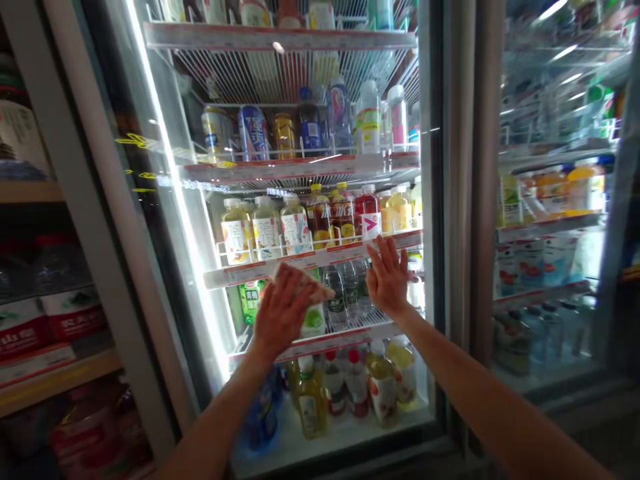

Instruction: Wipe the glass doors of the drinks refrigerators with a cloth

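Note:
My left hand [283, 313] presses a pale, crumpled cloth [299, 279] flat against what looks like the glass door of a lit drinks fridge. The cloth sticks out past my fingertips, just below the middle shelf edge. To the right, my right hand [389, 277] is held up with fingers spread and nothing in it; it appears to rest on the glass. A red drink bottle [369, 212] stands behind the glass above those fingers. Water bottles [336, 297] show between my two hands, on the shelf behind.
Several shelves of bottles and cans fill the fridge, including a blue can [253, 133]. A metal door frame [457, 200] separates it from another drinks fridge [550, 227] at right. Wooden shelving [60, 373] with packed bottles stands at left. Yellow reflections [133, 141] show on the glass.

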`<state>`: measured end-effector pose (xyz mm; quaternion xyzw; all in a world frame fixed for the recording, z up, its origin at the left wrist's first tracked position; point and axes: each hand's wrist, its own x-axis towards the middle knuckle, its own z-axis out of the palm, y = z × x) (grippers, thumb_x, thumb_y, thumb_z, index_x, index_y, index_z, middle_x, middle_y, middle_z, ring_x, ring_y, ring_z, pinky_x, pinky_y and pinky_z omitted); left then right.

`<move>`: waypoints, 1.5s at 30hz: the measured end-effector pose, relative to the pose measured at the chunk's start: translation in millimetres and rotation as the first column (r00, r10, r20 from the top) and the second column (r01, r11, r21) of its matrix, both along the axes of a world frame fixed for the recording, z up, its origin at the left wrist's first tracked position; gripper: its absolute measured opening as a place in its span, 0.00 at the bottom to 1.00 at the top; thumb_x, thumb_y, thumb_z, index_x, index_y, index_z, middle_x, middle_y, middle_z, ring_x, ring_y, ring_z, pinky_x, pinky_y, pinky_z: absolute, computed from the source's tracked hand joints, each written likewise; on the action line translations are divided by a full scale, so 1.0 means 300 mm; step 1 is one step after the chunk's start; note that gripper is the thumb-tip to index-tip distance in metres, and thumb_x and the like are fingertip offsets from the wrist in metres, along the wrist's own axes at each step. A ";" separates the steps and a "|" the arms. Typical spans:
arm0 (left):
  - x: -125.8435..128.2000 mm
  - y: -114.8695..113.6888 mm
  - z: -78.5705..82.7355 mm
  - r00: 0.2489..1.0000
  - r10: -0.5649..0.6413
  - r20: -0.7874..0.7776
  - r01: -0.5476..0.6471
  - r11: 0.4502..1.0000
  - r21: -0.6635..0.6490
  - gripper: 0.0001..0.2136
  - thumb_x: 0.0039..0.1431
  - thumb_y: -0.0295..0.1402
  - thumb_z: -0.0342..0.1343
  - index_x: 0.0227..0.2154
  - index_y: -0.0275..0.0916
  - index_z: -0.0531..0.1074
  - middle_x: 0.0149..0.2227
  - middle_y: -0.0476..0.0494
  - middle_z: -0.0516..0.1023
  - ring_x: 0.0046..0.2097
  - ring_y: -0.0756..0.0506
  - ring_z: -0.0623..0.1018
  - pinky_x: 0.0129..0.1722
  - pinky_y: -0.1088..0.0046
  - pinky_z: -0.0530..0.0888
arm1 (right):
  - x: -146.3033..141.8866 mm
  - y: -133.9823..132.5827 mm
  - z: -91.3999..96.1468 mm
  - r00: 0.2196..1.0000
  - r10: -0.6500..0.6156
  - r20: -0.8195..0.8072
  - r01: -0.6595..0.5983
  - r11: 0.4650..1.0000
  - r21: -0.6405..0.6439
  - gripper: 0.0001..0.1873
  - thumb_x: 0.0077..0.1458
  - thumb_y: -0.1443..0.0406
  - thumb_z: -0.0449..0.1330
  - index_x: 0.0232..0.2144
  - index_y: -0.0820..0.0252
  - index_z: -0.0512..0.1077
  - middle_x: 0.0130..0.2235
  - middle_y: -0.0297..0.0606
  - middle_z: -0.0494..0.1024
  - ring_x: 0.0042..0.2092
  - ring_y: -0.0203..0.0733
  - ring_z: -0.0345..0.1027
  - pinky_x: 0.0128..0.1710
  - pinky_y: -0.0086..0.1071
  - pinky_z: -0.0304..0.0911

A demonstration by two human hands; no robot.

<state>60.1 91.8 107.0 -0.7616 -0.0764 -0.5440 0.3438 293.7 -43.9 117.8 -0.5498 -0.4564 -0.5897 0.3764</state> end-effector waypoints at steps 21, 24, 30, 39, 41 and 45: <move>0.074 -0.024 0.107 0.986 0.042 0.161 -0.042 0.999 -0.004 0.25 0.59 0.33 0.50 0.61 0.44 0.56 0.67 0.41 0.47 0.67 0.41 0.46 0.64 0.56 0.52 | -0.007 0.001 0.001 0.999 -0.014 -0.043 0.014 1.000 -0.006 0.35 0.59 0.65 0.47 0.65 0.50 0.40 0.66 0.38 0.53 0.67 0.47 0.43 0.64 0.50 0.40; 0.084 -0.035 0.085 0.999 0.009 -0.049 -0.006 0.998 0.063 0.24 0.59 0.34 0.50 0.59 0.48 0.58 0.66 0.45 0.51 0.67 0.43 0.49 0.64 0.61 0.50 | -0.002 -0.002 0.000 0.999 -0.003 -0.038 0.003 1.000 -0.018 0.36 0.59 0.65 0.48 0.65 0.49 0.39 0.66 0.37 0.52 0.66 0.47 0.44 0.64 0.50 0.40; -0.017 0.041 0.141 0.833 0.135 0.537 -0.026 0.978 -0.206 0.27 0.61 0.34 0.47 0.63 0.39 0.50 0.67 0.36 0.44 0.68 0.39 0.43 0.63 0.51 0.52 | -0.006 0.005 -0.001 0.999 -0.003 -0.035 0.004 1.000 0.010 0.36 0.59 0.66 0.47 0.66 0.49 0.37 0.66 0.37 0.51 0.67 0.48 0.43 0.64 0.52 0.40; 0.014 0.013 0.104 0.967 0.077 0.243 -0.056 0.994 -0.094 0.24 0.60 0.34 0.48 0.60 0.44 0.57 0.66 0.40 0.51 0.67 0.40 0.48 0.64 0.55 0.51 | 0.003 0.005 -0.002 1.000 0.011 0.007 -0.011 1.000 0.022 0.34 0.59 0.66 0.47 0.65 0.50 0.41 0.66 0.38 0.52 0.67 0.47 0.43 0.63 0.50 0.41; -0.016 0.040 0.121 0.873 0.134 0.469 -0.050 0.981 -0.186 0.26 0.61 0.34 0.47 0.62 0.40 0.53 0.66 0.36 0.47 0.67 0.38 0.46 0.62 0.52 0.52 | 0.000 0.008 -0.002 1.000 0.010 -0.003 -0.010 0.999 0.035 0.34 0.59 0.66 0.47 0.65 0.51 0.42 0.66 0.39 0.53 0.67 0.48 0.42 0.63 0.51 0.40; 0.045 -0.012 0.088 0.976 0.064 0.210 -0.060 0.998 -0.026 0.26 0.60 0.34 0.48 0.61 0.42 0.54 0.66 0.38 0.48 0.68 0.40 0.44 0.63 0.55 0.53 | -0.004 0.010 -0.002 1.000 0.019 -0.004 -0.018 0.999 0.039 0.33 0.59 0.66 0.47 0.65 0.53 0.43 0.66 0.40 0.53 0.67 0.47 0.41 0.64 0.50 0.39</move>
